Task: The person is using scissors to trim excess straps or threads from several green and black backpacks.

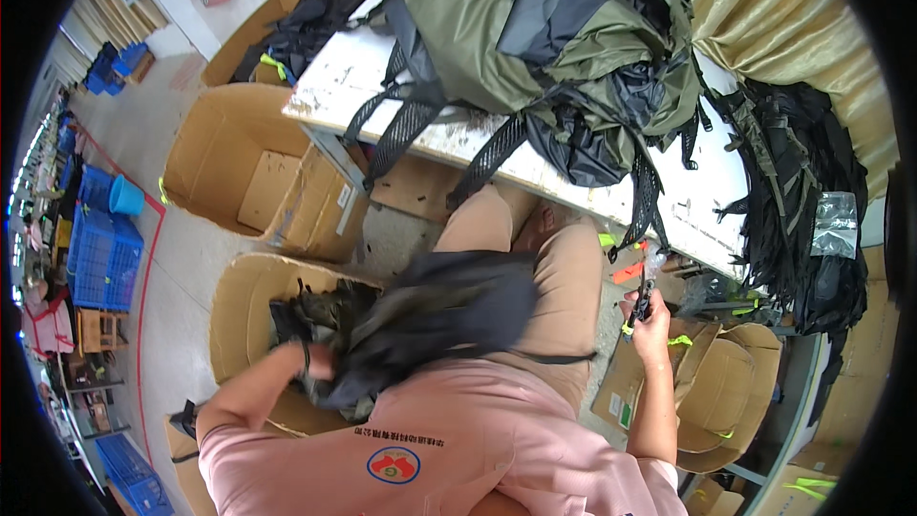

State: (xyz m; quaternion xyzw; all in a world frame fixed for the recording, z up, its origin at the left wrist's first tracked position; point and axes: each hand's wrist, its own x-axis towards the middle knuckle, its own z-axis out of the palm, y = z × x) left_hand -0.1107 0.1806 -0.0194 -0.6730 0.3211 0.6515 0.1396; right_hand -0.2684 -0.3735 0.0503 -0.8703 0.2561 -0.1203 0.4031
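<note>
A dark, motion-smeared backpack (458,301) lies across my lap, reaching left over the rim of a cardboard box (234,325). At its left end my left hand (320,360) is closed on its fabric; the fingers are blurred. More black and olive bags (310,311) sit inside that box. Out to the right, apart from the backpack, my right hand (652,327) is closed round a small black pair of scissors (644,298), its tip pointing up toward the table. On the white table (439,139) ahead rests a large olive and black backpack (535,38) with mesh straps hanging over the edge.
Another open carton (229,158) stands left of the table. Dark bags and straps (793,172) are heaped at the table's right end. Lower right are more cartons (731,382). Blue crates (103,253) line the far left, and a gold curtain (783,19) hangs behind the table.
</note>
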